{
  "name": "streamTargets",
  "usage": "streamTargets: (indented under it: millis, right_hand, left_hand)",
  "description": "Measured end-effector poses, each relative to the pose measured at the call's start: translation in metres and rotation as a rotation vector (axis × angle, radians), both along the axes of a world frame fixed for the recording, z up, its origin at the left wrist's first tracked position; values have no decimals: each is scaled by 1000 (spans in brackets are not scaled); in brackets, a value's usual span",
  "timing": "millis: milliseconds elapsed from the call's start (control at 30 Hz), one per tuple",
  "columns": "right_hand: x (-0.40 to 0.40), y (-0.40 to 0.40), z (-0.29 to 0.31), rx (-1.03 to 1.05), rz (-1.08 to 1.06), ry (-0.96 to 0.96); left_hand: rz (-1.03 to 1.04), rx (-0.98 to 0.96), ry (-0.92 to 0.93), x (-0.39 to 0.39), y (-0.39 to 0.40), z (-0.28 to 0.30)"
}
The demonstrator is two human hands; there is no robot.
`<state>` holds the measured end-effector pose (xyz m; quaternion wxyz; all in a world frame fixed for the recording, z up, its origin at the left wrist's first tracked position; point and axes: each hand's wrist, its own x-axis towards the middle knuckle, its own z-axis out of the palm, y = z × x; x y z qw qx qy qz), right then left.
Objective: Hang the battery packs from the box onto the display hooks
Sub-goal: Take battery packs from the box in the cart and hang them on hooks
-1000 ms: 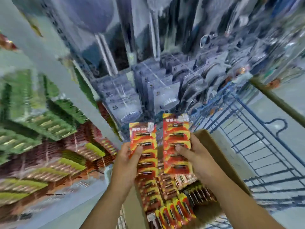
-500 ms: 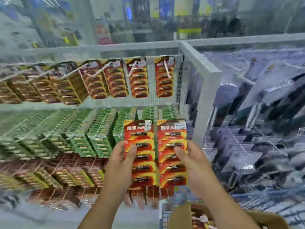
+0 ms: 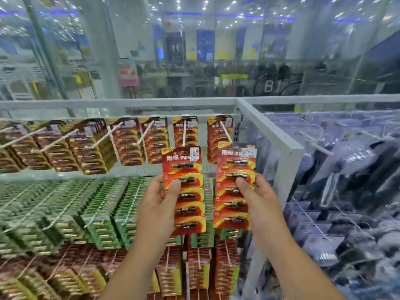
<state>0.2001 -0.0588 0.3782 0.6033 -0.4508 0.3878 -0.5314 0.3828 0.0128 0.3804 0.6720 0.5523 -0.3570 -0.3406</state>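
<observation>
My left hand (image 3: 159,204) grips a red and yellow battery pack (image 3: 184,189), thumb across its front. My right hand (image 3: 258,198) grips a second red battery pack (image 3: 234,187) the same way. Both packs are held upright, side by side, just below the top row of white display hooks (image 3: 184,135). Behind the left pack hangs a hook with a few red packs (image 3: 186,128); behind the right pack hangs another hook with red packs (image 3: 219,128). The box is out of view.
Green battery packs (image 3: 71,211) fill the middle row of hooks and more red packs (image 3: 199,269) the row below. A white rack post (image 3: 277,148) stands right of my hands, with dark packaged goods (image 3: 346,191) beyond it. A glass wall rises behind the rack.
Both hands have lifted their packs from over the box up to the top row of hooks, and the packs have moved slightly apart. My view has swung from the box up to the rack.
</observation>
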Motion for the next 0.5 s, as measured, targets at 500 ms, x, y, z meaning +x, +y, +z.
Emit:
streamTargets:
  millis: [500]
  right_hand:
    - [21,-42,-4,-4,-65,97]
  left_hand:
    - [-8,-3,4,6,-42,4]
